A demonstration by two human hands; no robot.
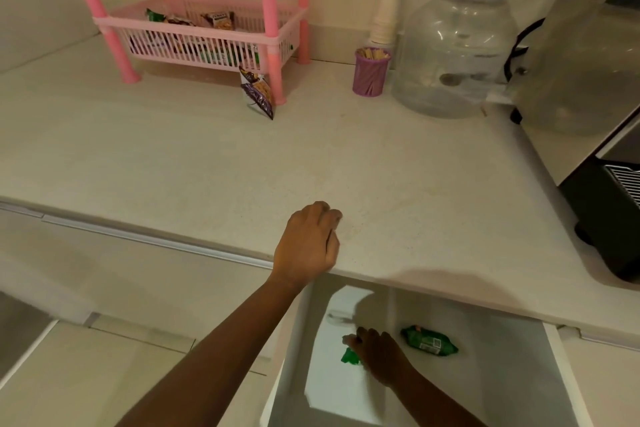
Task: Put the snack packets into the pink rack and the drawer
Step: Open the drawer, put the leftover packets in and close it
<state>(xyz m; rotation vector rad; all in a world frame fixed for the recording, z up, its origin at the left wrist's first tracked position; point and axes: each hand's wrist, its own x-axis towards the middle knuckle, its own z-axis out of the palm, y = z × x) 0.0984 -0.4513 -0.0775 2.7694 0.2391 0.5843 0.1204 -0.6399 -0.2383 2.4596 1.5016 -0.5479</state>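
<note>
The pink rack (207, 42) stands at the back left of the counter, and its lower basket holds several snack packets (218, 19). A purple snack packet (258, 94) lies on the counter against the rack's front leg. Below the counter edge the white drawer (554, 357) is pulled out. Inside it lies a green snack packet (429, 345). My right hand (379, 354) reaches into the drawer and grips a second green packet (349, 357), mostly hidden under my fingers. My left hand (308, 243) rests on the counter's front edge with loosely curled fingers, holding nothing.
A purple cup of wooden sticks (371, 71), a stack of paper cups (386, 15) and a large clear water bottle (453, 52) stand at the back right. A dark appliance (609, 211) sits at the right edge. Closed drawer fronts (138, 274) lie to the left.
</note>
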